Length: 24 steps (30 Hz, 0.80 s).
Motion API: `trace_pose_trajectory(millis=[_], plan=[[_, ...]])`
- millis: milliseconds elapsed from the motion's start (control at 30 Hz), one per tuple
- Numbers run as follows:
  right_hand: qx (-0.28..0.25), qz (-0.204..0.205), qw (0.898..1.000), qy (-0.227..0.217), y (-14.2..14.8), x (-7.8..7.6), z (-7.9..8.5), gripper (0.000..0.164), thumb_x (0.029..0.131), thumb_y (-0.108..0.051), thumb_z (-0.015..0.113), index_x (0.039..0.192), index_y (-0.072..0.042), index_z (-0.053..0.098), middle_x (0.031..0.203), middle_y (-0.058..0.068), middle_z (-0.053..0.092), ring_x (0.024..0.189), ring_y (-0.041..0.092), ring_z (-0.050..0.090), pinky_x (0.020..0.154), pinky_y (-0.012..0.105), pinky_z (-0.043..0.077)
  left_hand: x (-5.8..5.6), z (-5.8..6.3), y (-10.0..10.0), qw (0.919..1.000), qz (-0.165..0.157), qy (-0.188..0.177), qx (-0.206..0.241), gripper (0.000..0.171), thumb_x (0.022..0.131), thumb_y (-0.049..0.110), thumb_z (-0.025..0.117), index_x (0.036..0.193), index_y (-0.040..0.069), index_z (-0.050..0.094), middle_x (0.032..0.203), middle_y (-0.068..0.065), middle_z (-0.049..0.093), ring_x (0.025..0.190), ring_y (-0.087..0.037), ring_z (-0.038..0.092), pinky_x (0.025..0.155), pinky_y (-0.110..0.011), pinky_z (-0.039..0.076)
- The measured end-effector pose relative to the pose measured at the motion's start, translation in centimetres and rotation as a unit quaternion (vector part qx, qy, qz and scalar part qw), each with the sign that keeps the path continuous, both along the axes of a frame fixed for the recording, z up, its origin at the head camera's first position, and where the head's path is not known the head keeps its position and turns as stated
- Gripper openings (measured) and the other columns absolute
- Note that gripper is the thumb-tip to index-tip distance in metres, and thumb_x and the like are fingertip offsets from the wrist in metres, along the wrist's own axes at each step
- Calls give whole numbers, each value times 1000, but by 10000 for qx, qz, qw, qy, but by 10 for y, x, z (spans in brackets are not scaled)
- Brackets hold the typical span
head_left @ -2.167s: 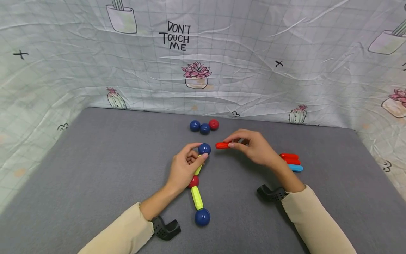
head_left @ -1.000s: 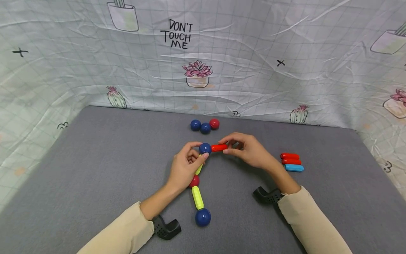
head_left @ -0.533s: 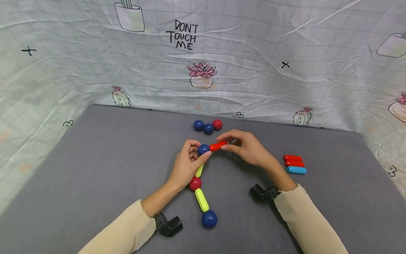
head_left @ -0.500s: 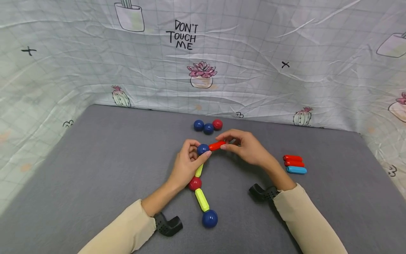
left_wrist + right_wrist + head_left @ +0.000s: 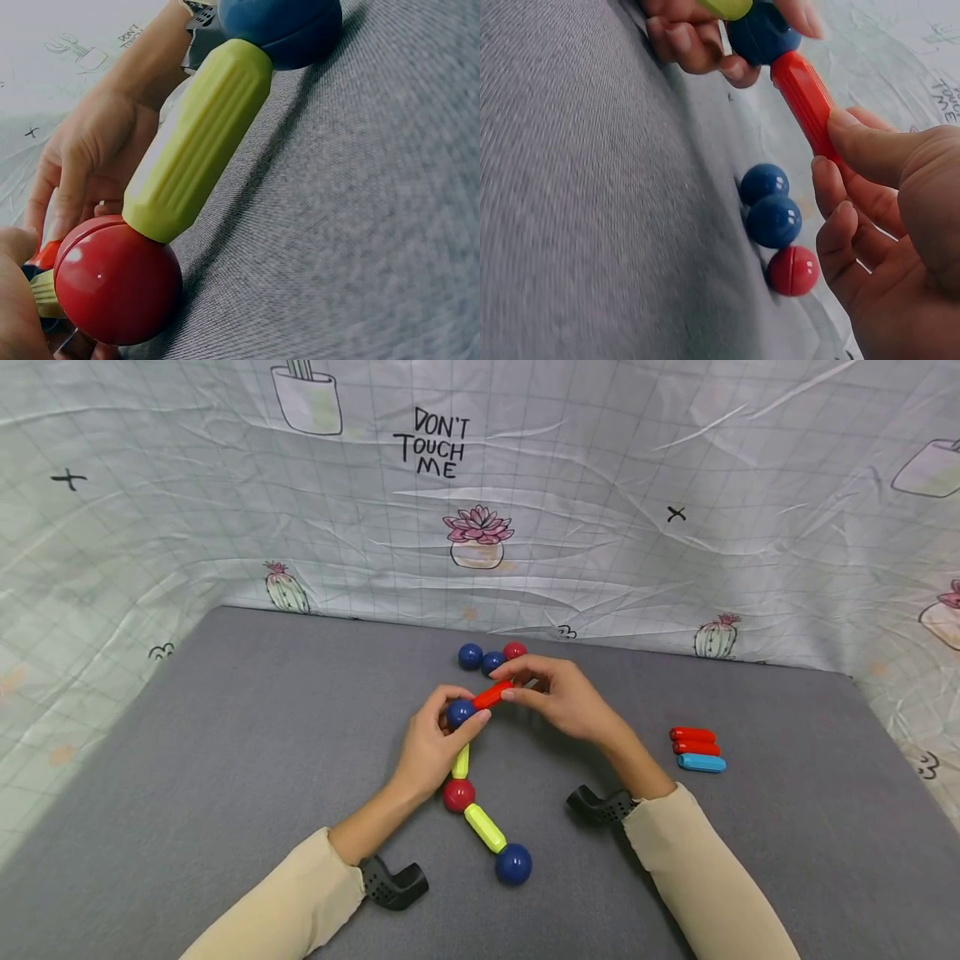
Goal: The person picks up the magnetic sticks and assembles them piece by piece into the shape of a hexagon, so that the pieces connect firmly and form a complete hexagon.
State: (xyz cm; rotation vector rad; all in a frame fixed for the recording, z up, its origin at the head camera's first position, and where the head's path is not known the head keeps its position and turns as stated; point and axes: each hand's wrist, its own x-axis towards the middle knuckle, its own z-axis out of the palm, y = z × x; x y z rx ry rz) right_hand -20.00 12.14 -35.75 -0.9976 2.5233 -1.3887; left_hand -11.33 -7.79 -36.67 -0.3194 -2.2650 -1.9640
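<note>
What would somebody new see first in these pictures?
Probably the colourful chain in the middle of the grey tabletop: a glossy blue ball at its near end, then a ribbed yellow rod and a glossy red ball. At its far end, the left grip holds another glossy blue ball, and the right grip pinches a ribbed red rod touching it. Behind, black DON'T TOUCH ME lettering stands out on a pale, patterned fabric backdrop.

Red rod (image 5: 804, 101): ribbed plastic, soft sheen. Yellow rod (image 5: 199, 139): fluted plastic, satin. Red ball (image 5: 116, 281): smooth, glossy plastic. Blue ball (image 5: 763, 36): likewise glossy. Grey table covering (image 5: 300, 710): matt woven cloth. My sleeves (image 5: 708, 872): matt cloth. Backdrop (image 5: 585, 539): creased cloth, faint sheen.
</note>
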Motion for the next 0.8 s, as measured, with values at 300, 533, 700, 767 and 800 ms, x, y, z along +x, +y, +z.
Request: trace_pose_trajectory(millis=[300, 533, 700, 767, 800], plan=[[-24, 96, 9999, 74, -19, 1, 1, 24, 90, -18, 68, 113, -11, 69, 100, -2, 65, 86, 15, 56, 71, 38, 49, -1, -2, 1, 9987, 458, 197, 88, 25, 89, 0, 66, 111, -8, 57, 95, -20, 63, 80, -23, 54, 70, -23, 41], [48, -38, 10000, -59, -16, 0, 4, 25, 91, -19, 67, 114, -10, 68, 100, -5, 65, 86, 14, 57, 72, 40, 49, 0, -3, 2, 9978, 555, 350, 78, 24, 88, -3, 65, 110, -8, 59, 93, -20, 64, 80, -25, 55, 72, -24, 40], [-47, -572, 9983, -36, -4, -3, 4, 25, 92, -24, 66, 114, -12, 68, 109, -4, 65, 88, 14, 57, 72, 37, 48, 0, -3, 3, 9974, 567, 451, 13, 22, 87, -3, 66, 108, -7, 61, 90, -19, 64, 80, -26, 55, 73, -25, 39], [-112, -800, 9967, 55, 1, -6, 3, 25, 93, -25, 65, 114, -11, 68, 112, -3, 64, 90, 13, 58, 73, 37, 47, 0, -4, 3, 9971, 571, 499, -32, 21, 87, -3, 66, 108, -7, 62, 89, -19, 63, 80, -26, 55, 73, -24, 39], [-142, -895, 9958, 102, 3, -7, 2, 26, 93, -25, 65, 114, -11, 68, 113, -2, 64, 91, 13, 58, 74, 37, 47, 0, -4, 3, 9970, 573, 518, -52, 21, 87, -3, 66, 108, -7, 62, 90, -19, 63, 80, -26, 55, 73, -24, 39]])
